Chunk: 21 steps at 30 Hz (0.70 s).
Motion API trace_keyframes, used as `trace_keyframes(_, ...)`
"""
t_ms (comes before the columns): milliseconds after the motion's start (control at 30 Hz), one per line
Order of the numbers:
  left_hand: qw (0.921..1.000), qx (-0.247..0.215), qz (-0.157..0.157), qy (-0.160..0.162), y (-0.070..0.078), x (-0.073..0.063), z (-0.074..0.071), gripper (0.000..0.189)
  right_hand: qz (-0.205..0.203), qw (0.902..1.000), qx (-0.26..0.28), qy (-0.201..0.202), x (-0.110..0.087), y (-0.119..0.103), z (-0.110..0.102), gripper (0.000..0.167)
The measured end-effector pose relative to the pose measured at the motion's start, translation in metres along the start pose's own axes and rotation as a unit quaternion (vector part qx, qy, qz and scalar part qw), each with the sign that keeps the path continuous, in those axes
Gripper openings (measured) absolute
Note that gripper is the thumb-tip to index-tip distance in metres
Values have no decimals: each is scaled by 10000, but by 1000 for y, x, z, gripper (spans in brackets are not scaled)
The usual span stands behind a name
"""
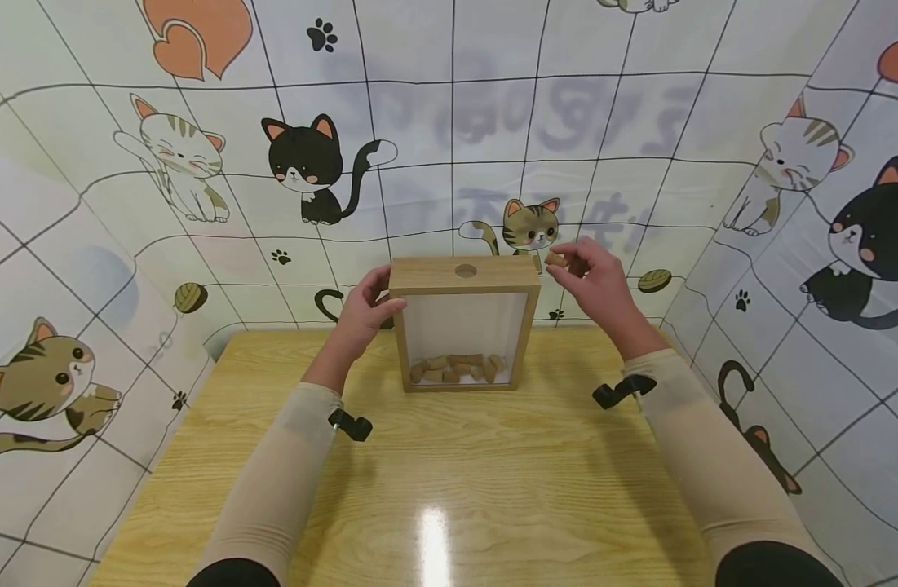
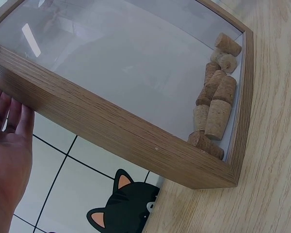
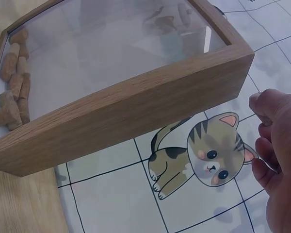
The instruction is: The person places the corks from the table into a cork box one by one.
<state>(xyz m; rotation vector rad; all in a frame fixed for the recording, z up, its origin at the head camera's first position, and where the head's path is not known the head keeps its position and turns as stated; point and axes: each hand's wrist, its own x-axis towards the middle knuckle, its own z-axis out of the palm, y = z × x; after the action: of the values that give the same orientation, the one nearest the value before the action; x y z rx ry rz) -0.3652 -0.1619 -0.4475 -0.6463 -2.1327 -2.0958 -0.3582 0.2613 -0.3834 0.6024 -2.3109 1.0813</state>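
Note:
A shallow wooden shadow box (image 1: 465,267) with a clear front and a round hole in its top stands upright on the table. Several corks (image 1: 456,368) lie along the bottom inside, some stacked in the left wrist view. My left hand (image 1: 365,311) grips the box's upper left side, thumb at the front edge and fingers round behind. Just off the upper right corner, my right hand (image 1: 594,277) pinches a cork (image 1: 556,259) between thumb and fingers. In the right wrist view the right hand (image 3: 281,150) hides most of that cork.
The wood-grain table (image 1: 434,465) reaches back to a wall covering (image 1: 434,163) printed with cats and grid lines, close behind the box. Black wrist mounts (image 1: 351,425) sit on both sleeves. A bright light reflection shows on the table in front.

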Motion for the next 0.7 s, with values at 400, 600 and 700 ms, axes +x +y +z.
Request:
trace_keyframes(400,10000,-55,13,-11,1,0,0,67,118,9993,350,-15,9,-19,0,22)
trace_keyframes(600,10000,-74,-1,-7,1,-1,0,67,-185,9992,340,-21,15,-29,4,23)
trace_keyframes(700,10000,-66,-5,-7,1,-1,1,67,-302,9988,387,-80,17,-36,7,24)
